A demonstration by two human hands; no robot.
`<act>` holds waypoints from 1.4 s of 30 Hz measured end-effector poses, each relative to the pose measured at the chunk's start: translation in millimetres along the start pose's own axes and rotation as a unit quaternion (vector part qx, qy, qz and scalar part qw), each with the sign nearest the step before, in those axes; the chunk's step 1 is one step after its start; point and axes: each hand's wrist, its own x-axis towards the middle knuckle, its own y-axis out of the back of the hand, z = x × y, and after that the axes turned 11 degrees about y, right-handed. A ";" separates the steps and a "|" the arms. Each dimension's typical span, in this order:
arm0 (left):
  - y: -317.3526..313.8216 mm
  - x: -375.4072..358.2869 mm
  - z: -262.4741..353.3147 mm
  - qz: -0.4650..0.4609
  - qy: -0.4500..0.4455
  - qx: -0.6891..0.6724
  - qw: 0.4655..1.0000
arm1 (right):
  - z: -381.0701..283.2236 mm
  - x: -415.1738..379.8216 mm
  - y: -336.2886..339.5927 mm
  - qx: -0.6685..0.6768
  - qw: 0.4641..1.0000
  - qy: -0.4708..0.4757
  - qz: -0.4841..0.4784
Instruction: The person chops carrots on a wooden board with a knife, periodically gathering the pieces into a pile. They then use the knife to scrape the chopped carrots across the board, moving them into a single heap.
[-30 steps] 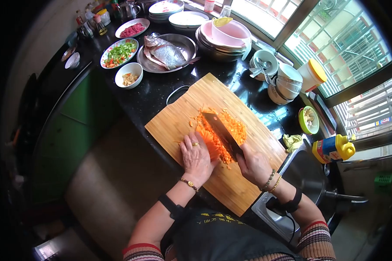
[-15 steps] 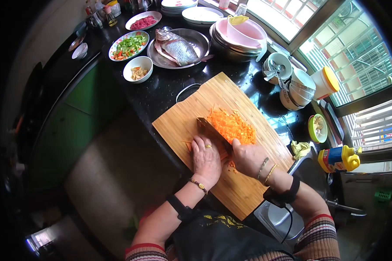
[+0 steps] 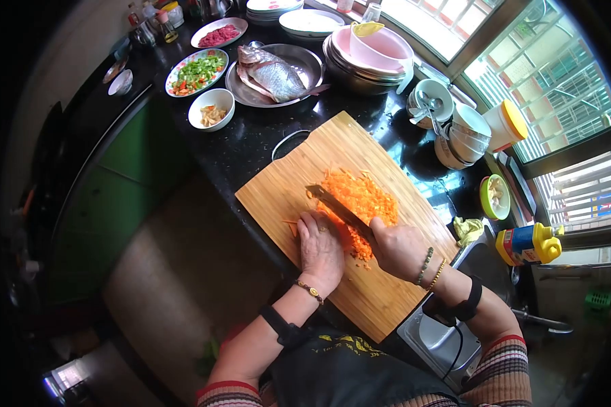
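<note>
My right hand is wrapped round the handle of a dark-bladed kitchen knife. The blade points up and left across the carrot. On its far side lies a heap of chopped orange carrot, with more bits on the near side below the blade. My left hand rests on the wooden cutting board, its fingers bent together and pressed down on carrot strips. Thin strip ends stick out left of the fingertips; the rest is hidden under the hand.
Behind the board are a fish in a metal dish, a plate of chopped peppers, a plate of red meat and a small white bowl. Stacked bowls stand right, with a yellow bottle near the sink.
My right hand has shifted slightly right, and the knife blade has turned so its face shows less. More carrot bits show beneath the blade. My left hand has hardly moved.
</note>
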 end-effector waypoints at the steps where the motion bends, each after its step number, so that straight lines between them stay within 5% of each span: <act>1: -1.4 -1.1 -0.2 0.013 -0.001 -0.008 1.000 | -0.6 2.8 -1.9 0.001 1.000 0.003 -0.001; 6: 4.3 0.5 1.1 -0.035 0.008 0.007 0.999 | -10.0 16.5 -12.3 0.030 0.998 -0.036 -0.037; 17: 12.4 -7.1 -13.6 0.008 -0.012 -0.086 0.996 | -6.3 -26.5 -17.3 0.108 0.986 -0.052 0.117; 31: -1.1 -2.0 -7.2 0.046 -0.042 -0.028 0.998 | -26.0 -26.7 -12.2 0.120 0.989 -0.086 0.004; 36: -4.3 -0.1 -4.3 0.019 -0.024 0.076 0.997 | -24.3 3.0 -38.1 0.097 0.990 -0.094 0.025; 42: 21.5 0.9 -5.7 -0.044 -0.011 0.013 0.999 | -13.4 -9.0 -47.9 0.111 0.985 -0.089 0.093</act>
